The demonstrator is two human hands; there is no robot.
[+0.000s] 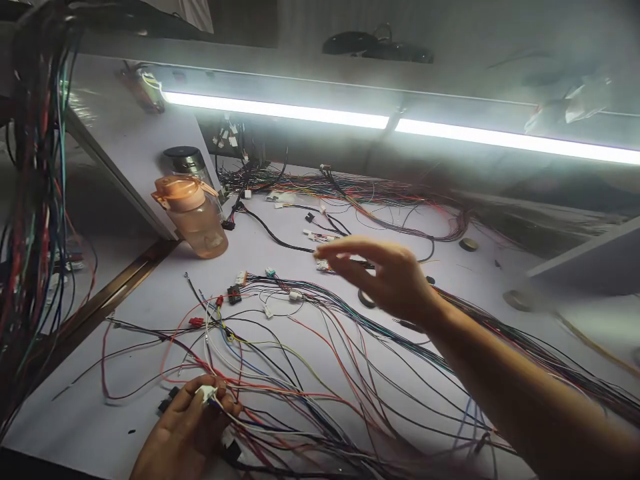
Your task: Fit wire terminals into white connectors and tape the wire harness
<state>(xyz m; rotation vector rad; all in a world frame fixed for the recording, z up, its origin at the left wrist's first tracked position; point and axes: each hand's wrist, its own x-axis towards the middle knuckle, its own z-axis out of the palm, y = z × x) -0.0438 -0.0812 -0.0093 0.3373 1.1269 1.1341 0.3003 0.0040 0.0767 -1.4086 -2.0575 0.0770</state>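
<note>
Holding a white connector (206, 393) in the left hand (186, 421), close to the near edge of the desk (65, 427) and toward its left corner; gripping lightly between thumb and curled fingertips, with thin wires leading off to the right. Hovering with the right hand (383, 273) over the middle of the desk, thumb and fingers curved but parted, apparently with nothing in grasp (cannot tell whether touching the pale connector (323, 265) just under the fingertips).

Best to pinch the housing, not the wires, so as to spare the joints inside. Worth tilting toward the light strip (275, 110) for a clear look at the cavities. Better to follow each strand by eye through the tangle of wires (320, 423) along the near edge before pulling, and to lift rather than drag, for fear of snagging on the red connector (196, 322) or black connector (234, 294) toward the left edge. Wise, too, to steer clear of the bottle (197, 230), standing beside the left edge, farther back.
</note>
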